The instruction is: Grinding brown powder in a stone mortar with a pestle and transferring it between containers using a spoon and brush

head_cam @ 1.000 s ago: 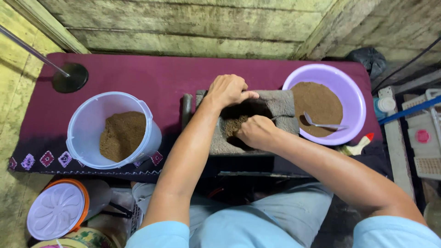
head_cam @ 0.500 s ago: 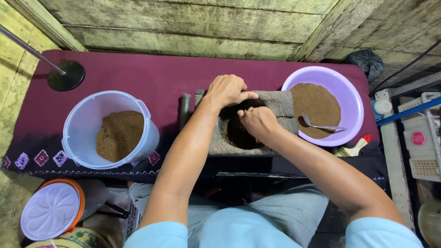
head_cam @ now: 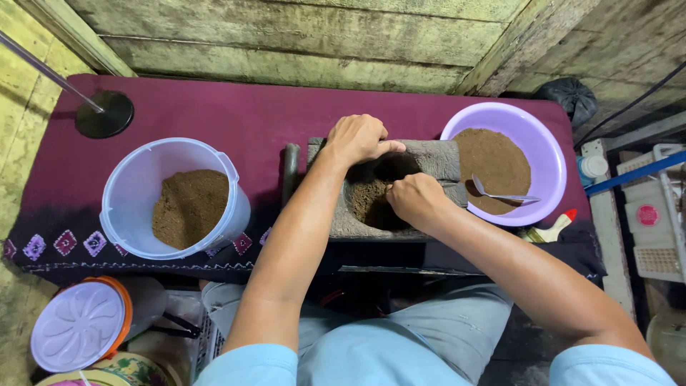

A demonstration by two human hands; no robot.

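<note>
Brown powder (head_cam: 371, 200) is sitting in the stone mould's (head_cam: 429, 157) hollow while the right hand (head_cam: 418, 200), fingers curled, is pressing it and the left hand (head_cam: 357, 138) is gripping the rim; likely best pressed evenly.

Both hands cover part of the stone mortar (head_cam: 429, 161) at mid-frame, hiding their own fingertips, while the white crate (head_cam: 661, 214) is cut off at the right edge.
</note>
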